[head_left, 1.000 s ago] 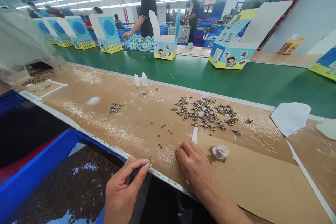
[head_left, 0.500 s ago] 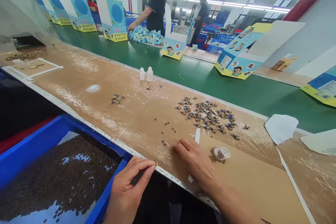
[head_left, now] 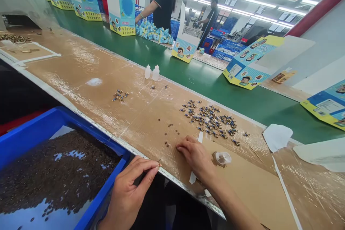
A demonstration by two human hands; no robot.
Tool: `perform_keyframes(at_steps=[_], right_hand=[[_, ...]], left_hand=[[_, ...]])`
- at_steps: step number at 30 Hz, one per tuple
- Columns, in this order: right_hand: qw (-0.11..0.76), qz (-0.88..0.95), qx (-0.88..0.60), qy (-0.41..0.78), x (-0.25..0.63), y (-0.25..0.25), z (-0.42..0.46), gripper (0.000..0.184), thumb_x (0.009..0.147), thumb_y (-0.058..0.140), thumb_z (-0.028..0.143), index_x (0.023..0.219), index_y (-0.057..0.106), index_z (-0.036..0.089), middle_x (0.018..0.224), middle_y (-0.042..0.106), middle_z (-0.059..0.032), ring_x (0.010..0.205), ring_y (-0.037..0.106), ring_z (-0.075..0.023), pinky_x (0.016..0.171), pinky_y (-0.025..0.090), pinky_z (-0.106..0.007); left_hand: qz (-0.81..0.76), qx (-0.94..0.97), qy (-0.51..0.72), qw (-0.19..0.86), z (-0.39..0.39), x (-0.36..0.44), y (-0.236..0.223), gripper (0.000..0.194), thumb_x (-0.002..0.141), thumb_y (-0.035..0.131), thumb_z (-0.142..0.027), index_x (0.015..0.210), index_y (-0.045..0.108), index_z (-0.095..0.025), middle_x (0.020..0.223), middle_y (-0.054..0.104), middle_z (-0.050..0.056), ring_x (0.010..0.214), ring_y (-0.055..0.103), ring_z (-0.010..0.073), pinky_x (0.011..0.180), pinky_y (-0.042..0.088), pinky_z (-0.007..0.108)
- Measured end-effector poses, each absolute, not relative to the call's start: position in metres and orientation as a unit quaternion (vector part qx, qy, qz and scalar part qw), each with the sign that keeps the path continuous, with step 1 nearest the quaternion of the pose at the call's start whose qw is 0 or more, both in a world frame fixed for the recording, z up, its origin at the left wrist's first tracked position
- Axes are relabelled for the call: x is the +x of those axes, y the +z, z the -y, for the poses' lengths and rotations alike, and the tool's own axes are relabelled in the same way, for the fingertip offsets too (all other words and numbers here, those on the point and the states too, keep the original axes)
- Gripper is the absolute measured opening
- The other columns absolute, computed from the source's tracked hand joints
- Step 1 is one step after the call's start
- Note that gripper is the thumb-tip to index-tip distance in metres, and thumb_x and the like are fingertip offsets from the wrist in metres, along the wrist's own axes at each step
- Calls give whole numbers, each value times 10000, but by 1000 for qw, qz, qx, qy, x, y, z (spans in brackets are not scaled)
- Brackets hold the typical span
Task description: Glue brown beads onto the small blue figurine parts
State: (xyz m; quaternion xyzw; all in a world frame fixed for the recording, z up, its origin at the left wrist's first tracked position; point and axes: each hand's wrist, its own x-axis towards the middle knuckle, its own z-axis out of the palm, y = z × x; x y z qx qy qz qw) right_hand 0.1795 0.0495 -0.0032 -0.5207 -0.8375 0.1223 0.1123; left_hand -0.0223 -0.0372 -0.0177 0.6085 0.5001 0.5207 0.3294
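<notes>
Thumb and forefinger of my left hand (head_left: 129, 188) are pinched at the table's front edge, with a tiny orange-and-dark piece (head_left: 159, 164) showing at their tips; its kind is too small to tell. My right hand (head_left: 196, 158) rests on the brown table covering, fingers drawn together and pointing left. Whatever those fingers hold, if anything, is hidden. Just left of them lie several small dark round pieces (head_left: 167, 144). Beyond my right hand spreads a heap of small blue-and-gold figures (head_left: 210, 118). A small clear cup (head_left: 223, 157) stands right of that hand.
A blue bin (head_left: 60, 115) of small dark pieces sits at the lower left. Two white bottles (head_left: 155, 73) stand near a green belt (head_left: 151, 52) carrying printed boxes (head_left: 185, 46). A smaller group of figures (head_left: 120, 95) lies left. Another person (head_left: 164, 3) works across the belt.
The view has tilted and shifted slightly. My right hand's fingers have drawn back a little and still touch the table area; my left hand keeps its pinch.
</notes>
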Motion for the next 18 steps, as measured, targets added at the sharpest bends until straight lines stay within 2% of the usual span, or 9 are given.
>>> perform_keyframes(at_steps=[10, 18], right_hand=[[221, 783, -565, 138, 184, -6, -31, 180, 908, 461, 199, 901, 641, 196, 831, 578, -30, 815, 560, -133, 725, 466, -255], [226, 785, -560, 136, 178, -13, -25, 176, 878, 497, 160, 942, 647, 224, 866, 572, -30, 842, 546, -157, 747, 449, -275]], left_hand=[[-556, 527, 497, 408, 36, -26, -31, 122, 798, 647, -284, 918, 669, -293, 885, 645, -56, 852, 593, 97, 794, 456, 149], [-576, 485, 483, 446, 33, -26, -29, 159, 764, 674, -338, 913, 684, -285, 882, 655, -51, 847, 612, 107, 796, 467, 153]])
